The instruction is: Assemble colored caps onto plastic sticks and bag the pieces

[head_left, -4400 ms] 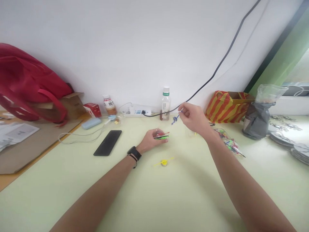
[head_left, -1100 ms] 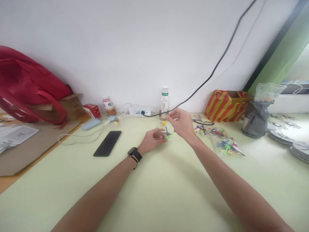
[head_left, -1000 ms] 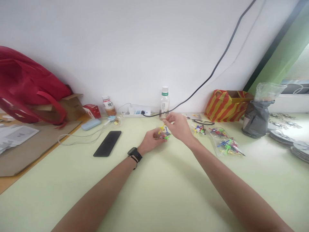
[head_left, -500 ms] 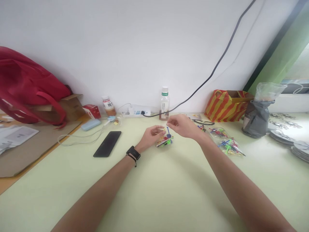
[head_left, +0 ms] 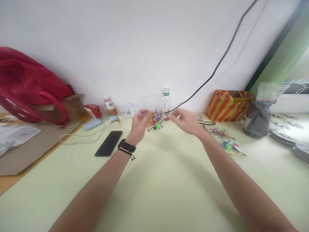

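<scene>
Raised above the table in the middle is a small bundle of colourful plastic pieces, blue, green and yellow, with a thin dark rod along its lower side. Whether a clear bag wraps it I cannot tell. My left hand, with a black watch on the wrist, grips its left side between thumb and fingers. To the right of the bundle, my right hand hovers with bent, slightly blurred fingers held apart. A gap shows between it and the bundle, and I see nothing in it.
Clear packets of similar coloured pieces lie to the right, near folded glasses. Behind stand a drink bottle and a striped bag. A phone lies left, and a black cable hangs down the wall.
My left hand has lifted the bundle of plastic pieces up and to the left, turning it. My right hand has come away from the blue piece and moved slightly right.
</scene>
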Tool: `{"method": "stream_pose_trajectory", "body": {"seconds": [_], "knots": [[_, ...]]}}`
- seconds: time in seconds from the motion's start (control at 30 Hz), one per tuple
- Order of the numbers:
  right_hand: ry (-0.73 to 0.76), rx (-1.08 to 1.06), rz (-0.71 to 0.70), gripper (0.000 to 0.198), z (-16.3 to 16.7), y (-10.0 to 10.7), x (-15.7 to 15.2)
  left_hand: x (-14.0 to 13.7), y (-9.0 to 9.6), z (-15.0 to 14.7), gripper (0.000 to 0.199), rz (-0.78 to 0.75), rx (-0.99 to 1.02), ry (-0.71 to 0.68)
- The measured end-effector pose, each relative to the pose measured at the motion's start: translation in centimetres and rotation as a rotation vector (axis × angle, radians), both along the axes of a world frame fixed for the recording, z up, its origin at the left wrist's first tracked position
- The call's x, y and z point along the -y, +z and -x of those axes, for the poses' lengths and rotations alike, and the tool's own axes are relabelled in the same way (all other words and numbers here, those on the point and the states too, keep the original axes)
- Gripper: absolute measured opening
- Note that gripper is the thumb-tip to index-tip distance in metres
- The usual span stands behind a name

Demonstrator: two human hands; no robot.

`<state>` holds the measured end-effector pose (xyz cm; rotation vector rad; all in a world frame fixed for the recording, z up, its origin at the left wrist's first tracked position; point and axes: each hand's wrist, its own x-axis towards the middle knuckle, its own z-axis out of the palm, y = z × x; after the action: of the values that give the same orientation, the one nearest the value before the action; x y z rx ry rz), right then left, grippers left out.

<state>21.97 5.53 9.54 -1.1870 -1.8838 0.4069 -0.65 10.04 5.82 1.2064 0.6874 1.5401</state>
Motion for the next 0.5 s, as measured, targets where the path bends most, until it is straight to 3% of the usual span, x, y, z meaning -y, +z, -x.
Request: {"method": "stream_pose_trajectory", "body": {"seconds": [0.1, 0.17, 0.33, 0.5], "knots": [[0.333, 0.052, 0.265, 0.038, 0.4, -2.1, -0.9, -0.4, 0.2, 0.5, 0.04, 0.014, 0.032, 0.063], [0.424, 0.004, 0.313, 0.038, 1.1, -3.5, -1.4, -0.6, -0.1, 0.5, 0.04, 0.028, 0.033, 0.064], [0.362, -0.122, 0.324, 0.035, 1.5, -5.8, -2.5, -1.0, -1.7, 0.1, 0.04, 0.069, 0.049, 0.022], [0.375, -0.165, 0.39, 0.035, -0.2, -6.4, -3.3, -0.7, -2.5, -0.2, 0.039, 0.076, -0.02, -0.05]]}}
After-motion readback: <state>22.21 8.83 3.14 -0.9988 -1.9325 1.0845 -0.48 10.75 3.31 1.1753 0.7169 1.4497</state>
